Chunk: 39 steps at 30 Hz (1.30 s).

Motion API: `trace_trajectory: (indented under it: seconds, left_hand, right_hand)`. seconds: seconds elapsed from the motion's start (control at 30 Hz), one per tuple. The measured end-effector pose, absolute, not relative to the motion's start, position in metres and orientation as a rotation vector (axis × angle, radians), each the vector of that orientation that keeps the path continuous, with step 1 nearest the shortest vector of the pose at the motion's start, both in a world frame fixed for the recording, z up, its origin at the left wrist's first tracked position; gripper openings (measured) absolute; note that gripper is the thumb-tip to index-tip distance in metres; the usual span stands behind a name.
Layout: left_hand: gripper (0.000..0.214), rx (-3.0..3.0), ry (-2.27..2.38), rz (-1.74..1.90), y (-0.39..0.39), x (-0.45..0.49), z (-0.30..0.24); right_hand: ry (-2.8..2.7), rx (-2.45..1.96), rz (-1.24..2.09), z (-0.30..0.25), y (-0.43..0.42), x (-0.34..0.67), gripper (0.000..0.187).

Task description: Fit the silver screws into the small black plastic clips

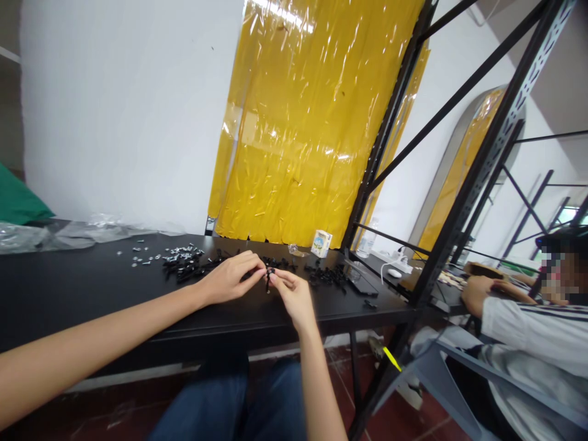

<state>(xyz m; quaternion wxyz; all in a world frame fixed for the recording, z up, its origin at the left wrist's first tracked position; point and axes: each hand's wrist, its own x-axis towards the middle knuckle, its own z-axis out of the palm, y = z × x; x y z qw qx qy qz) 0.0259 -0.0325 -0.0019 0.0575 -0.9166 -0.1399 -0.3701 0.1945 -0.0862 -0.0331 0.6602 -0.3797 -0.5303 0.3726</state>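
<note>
My left hand point(232, 278) and my right hand point(291, 297) meet above the black table point(92, 288), fingertips pinching a small black plastic part point(268, 278) from both sides. Its exact shape is partly hidden by my fingers. Behind my left hand lies a heap of small black plastic parts point(186, 267), with loose silver metal fasteners point(179, 253) scattered farther left. Another heap of black parts point(327, 275) lies beyond my right hand, out of contact with it.
A small carton point(321, 243) stands at the table's back edge. Crumpled clear plastic point(59, 236) lies at the left. A black metal shelf frame point(463, 196) stands at the right. Beyond it, a co-worker's hand point(478, 295) rests on another surface, beside a power strip point(397, 265).
</note>
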Motion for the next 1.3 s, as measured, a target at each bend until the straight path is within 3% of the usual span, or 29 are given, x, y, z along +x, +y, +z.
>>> trace_trajectory:
  seconds: [0.57,0.93,1.2,1.3]
  left_hand:
    - [0.026,-3.052,-0.627,-1.019,-0.039,0.031,-0.004]
    - [0.031,-2.831,-0.721,-1.031,-0.037,0.05,-0.004]
    - [0.056,-3.015,-0.948,-1.2,-0.034,0.052,-0.008]
    - [0.052,-3.085,-0.979,-1.152,-0.038,0.052,-0.008]
  right_hand:
    - [-1.244,-0.92,0.81,-0.032,-0.093,0.195,0.035]
    - [-1.183,-0.878,0.768,-0.031,-0.093,0.196,0.034]
    - [-1.172,-0.904,0.768,-0.034,-0.089,0.196,0.038]
    - [-1.152,-0.909,0.738,-0.035,-0.088,0.197,0.039]
